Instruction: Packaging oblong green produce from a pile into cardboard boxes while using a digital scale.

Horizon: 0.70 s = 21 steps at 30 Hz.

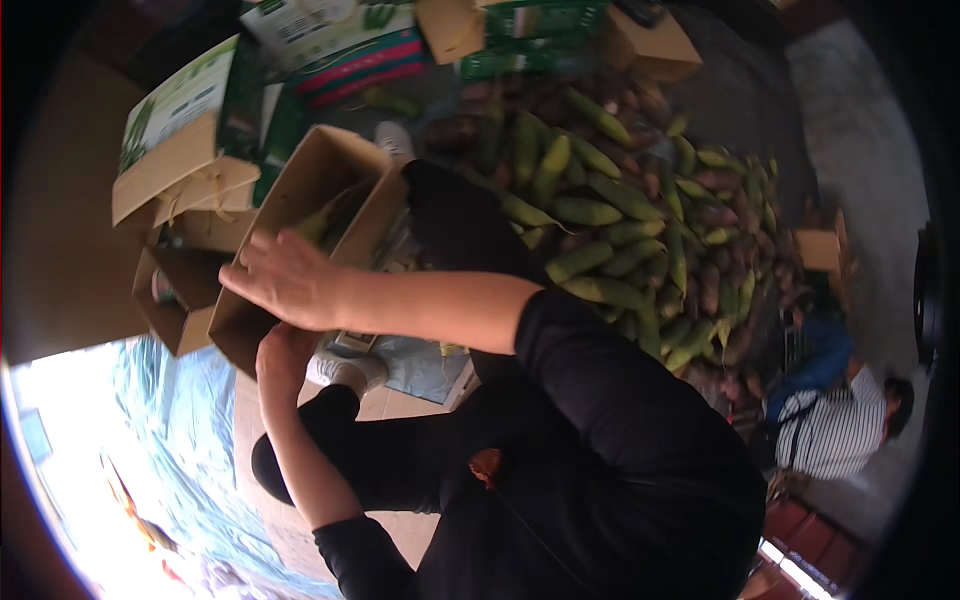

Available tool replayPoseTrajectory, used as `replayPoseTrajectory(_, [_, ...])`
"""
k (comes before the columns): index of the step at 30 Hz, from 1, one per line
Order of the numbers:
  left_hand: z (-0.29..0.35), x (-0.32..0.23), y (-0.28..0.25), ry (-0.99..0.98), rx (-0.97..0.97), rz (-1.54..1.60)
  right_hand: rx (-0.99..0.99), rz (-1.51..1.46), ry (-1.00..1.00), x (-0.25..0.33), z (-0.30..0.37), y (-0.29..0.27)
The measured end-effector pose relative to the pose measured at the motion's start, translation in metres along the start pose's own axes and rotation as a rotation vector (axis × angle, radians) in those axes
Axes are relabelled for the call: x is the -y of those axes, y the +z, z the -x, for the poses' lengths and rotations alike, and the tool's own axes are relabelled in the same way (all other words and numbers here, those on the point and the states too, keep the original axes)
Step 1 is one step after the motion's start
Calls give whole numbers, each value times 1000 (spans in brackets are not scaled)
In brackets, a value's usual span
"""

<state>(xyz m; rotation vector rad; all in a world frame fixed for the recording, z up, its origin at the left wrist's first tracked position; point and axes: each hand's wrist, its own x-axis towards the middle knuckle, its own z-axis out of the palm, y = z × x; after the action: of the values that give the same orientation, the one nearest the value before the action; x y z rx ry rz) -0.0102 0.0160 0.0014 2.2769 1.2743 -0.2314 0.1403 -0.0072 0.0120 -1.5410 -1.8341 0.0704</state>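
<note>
A long open cardboard box stands tilted before me on the left. Inside it lies something green, probably a green radish, partly covered by my hand. My right hand reaches across the box with its fingers stretched out over the opening, slightly blurred. Just below it, my left hand is curled at the near end of the box and appears to grip its edge. The right hand and the box hide part of its fingers.
Green radishes and reddish-brown roots form a big heap to the right. Printed cartons and a smaller open box stand at the left. Blue plastic sheeting lies lower left. Another person in a striped shirt is far right.
</note>
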Motion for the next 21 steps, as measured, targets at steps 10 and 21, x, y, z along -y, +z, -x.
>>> replayPoseTrajectory(10, [1,23,7,98,-17,38,-203,-356,316,-76,91,-118])
replayPoseTrajectory(21, [-8,8,11,75,-23,204,728,497,1339,-174,384,-155])
